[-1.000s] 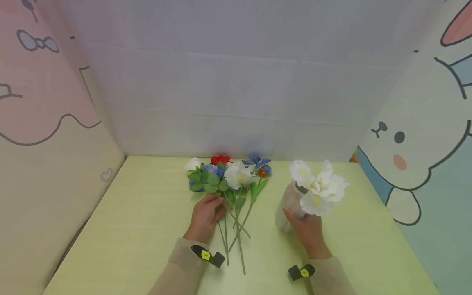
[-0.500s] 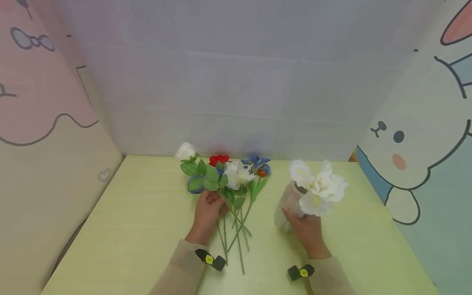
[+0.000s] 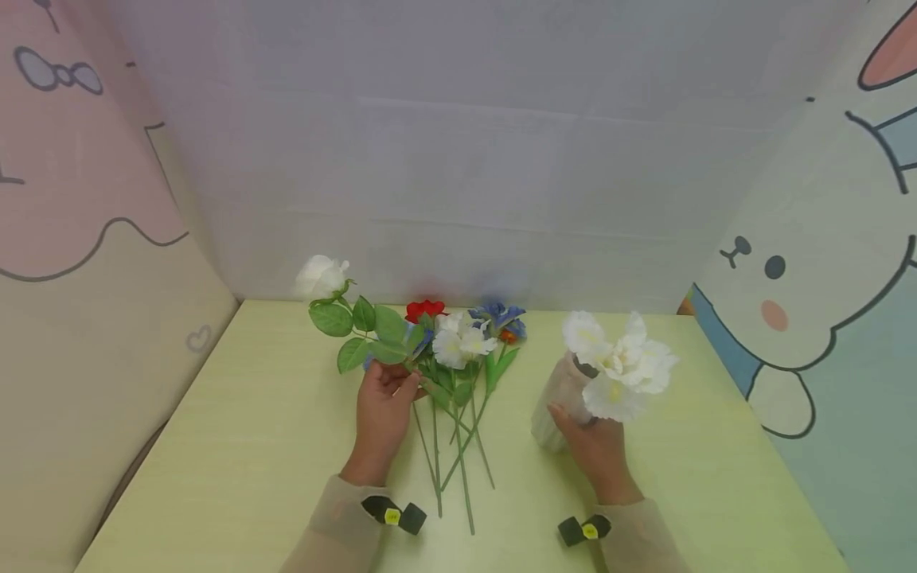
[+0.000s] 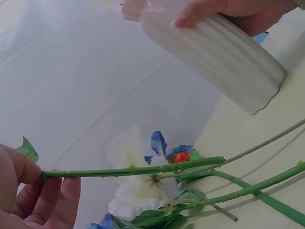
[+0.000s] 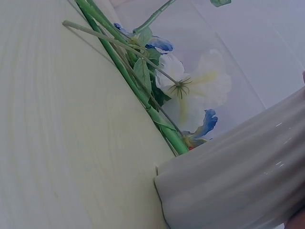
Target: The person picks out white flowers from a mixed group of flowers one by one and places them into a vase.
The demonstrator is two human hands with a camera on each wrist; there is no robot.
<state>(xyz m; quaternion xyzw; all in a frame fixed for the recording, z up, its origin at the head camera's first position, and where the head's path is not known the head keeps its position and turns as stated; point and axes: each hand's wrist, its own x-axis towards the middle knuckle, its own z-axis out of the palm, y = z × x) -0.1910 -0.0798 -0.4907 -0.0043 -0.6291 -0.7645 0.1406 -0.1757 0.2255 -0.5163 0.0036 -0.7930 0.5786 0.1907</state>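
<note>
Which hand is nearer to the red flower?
Left. The left hand pinches a stem on the near side of the red flower; the right hand grips the vase, farther away to the right.

Head view high, forward and downward; wrist views low, close, tilted, pale vase point(image 4: 217, 59) in both.

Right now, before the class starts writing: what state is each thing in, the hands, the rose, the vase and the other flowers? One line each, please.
White rose: raised above the table
Left hand: pinching the rose's stem
Right hand: gripping the vase
Vase: held; whether it stands level is unclear
White blooms: open, spread at the vase's mouth
Other flowers: bunched on the table, stems crossing
</note>
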